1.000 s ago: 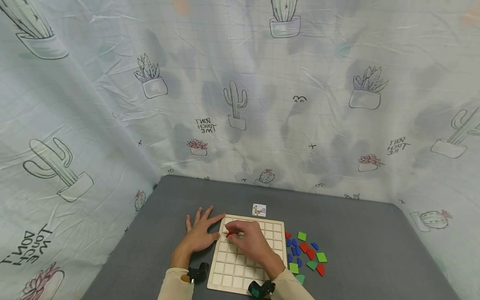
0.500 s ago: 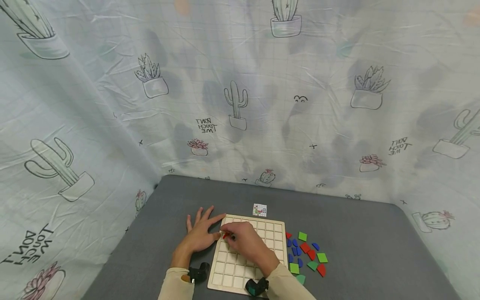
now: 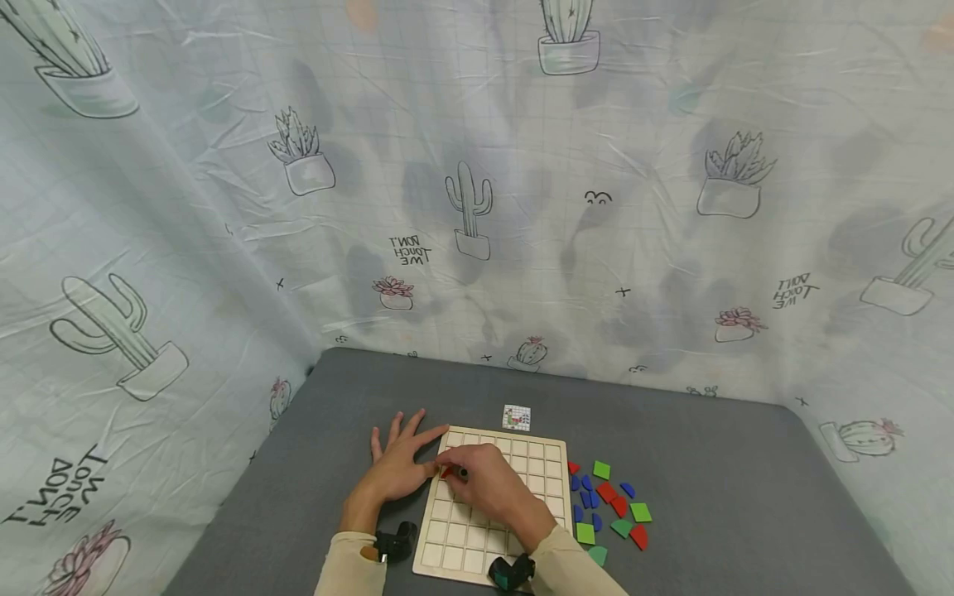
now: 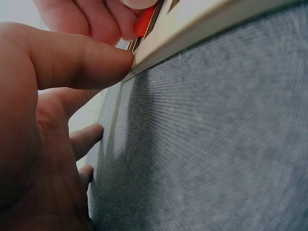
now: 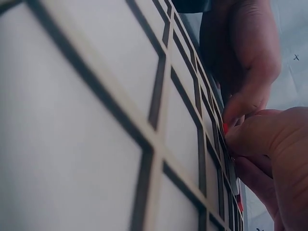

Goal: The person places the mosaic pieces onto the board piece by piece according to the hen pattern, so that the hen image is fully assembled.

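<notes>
A pale wooden grid board (image 3: pixel 455 559) lies on the grey table. My left hand (image 3: pixel 402 468) rests at its left side with fingers spread, index fingertip at the far left corner. In the left wrist view, the left thumb (image 4: pixel 86 60) presses against the board's side wall. My right hand (image 3: pixel 488 484) reaches over the board and pinches a small red piece (image 3: pixel 446 473) at a cell of the leftmost column. The fingers hide most of that piece; a red bit (image 4: pixel 145 21) shows at the frame's inner edge in the left wrist view.
Right of the board lie several loose flat pieces: red ones (image 3: pixel 638 537), light green squares (image 3: pixel 640 512), darker green ones (image 3: pixel 620 527) and blue ones (image 3: pixel 628 490). A small printed card (image 3: pixel 517 417) lies beyond the far edge. A patterned curtain (image 3: pixel 522 207) surrounds the table.
My right hand has moved slightly left and toward me with the red piece, down to the left column near the left thumb. The left hand stays in place.
</notes>
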`<state>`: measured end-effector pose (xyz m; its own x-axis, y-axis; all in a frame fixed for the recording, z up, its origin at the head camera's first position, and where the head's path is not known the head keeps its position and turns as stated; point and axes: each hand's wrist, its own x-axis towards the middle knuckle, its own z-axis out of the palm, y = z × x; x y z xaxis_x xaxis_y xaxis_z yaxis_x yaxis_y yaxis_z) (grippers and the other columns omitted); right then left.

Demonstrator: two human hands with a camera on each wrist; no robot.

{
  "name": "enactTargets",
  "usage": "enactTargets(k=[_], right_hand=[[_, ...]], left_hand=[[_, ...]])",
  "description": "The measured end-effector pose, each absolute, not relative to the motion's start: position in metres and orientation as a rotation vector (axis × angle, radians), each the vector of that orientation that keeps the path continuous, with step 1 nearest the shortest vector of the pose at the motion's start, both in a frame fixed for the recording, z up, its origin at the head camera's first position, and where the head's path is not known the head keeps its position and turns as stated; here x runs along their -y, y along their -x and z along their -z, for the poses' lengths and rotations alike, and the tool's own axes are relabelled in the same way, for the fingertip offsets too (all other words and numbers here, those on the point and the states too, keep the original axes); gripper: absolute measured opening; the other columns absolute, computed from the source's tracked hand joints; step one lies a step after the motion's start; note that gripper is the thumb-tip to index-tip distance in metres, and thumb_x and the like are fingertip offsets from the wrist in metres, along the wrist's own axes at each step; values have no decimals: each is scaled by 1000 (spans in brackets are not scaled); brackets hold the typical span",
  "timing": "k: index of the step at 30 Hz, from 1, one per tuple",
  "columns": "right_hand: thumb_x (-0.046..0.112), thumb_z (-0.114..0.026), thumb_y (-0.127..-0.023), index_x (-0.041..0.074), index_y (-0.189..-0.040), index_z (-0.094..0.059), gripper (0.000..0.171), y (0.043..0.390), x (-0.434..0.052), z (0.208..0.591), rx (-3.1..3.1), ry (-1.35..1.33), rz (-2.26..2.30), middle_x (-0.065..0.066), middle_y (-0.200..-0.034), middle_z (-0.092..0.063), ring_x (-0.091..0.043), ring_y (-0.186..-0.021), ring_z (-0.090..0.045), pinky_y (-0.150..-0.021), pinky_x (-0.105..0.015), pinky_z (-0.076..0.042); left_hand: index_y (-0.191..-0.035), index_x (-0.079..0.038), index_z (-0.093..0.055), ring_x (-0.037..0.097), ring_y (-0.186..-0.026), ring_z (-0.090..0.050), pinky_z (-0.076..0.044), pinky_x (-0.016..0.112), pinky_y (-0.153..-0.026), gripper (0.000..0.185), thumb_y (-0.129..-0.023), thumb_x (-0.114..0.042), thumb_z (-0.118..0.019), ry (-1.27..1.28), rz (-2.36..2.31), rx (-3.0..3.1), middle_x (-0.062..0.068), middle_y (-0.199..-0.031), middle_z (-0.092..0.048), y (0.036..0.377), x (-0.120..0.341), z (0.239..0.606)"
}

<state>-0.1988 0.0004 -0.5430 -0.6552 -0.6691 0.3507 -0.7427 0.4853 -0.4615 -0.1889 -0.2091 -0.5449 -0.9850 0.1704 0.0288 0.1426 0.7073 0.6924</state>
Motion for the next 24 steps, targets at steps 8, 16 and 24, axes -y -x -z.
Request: enactTargets(k=[8, 16, 24], right_hand=[[8, -78, -100, 14, -130, -81, 30, 199, -3, 544, 2593, -1227, -920, 1, -121, -83, -7, -104, -79, -86, -20, -63], [9, -78, -101, 19, -130, -81, 31, 197, -5, 541, 2615, -1233, -924, 5, -121, -83, -5, -104, -78, -86, -18, -62], [9, -77, -102, 22, -132, -81, 33, 195, -7, 539, 2666, -1235, -974, 6, -122, -82, -3, -102, -77, -84, -13, -58]], left_hand=[[-155, -24, -66, 54, -168, -4, 17, 80, -125, 56, -100, -17, -73, -257, -1163, -2861, 21, -179, -30, 190, 209, 549], [-155, -24, -66, 55, -168, -4, 16, 80, -125, 56, -100, -19, -75, -255, -1163, -2862, 21, -179, -30, 190, 210, 548], [-155, -24, -66, 55, -168, -3, 16, 80, -126, 56, -100, -23, -77, -263, -1164, -2859, 21, -179, -29, 190, 211, 547]])
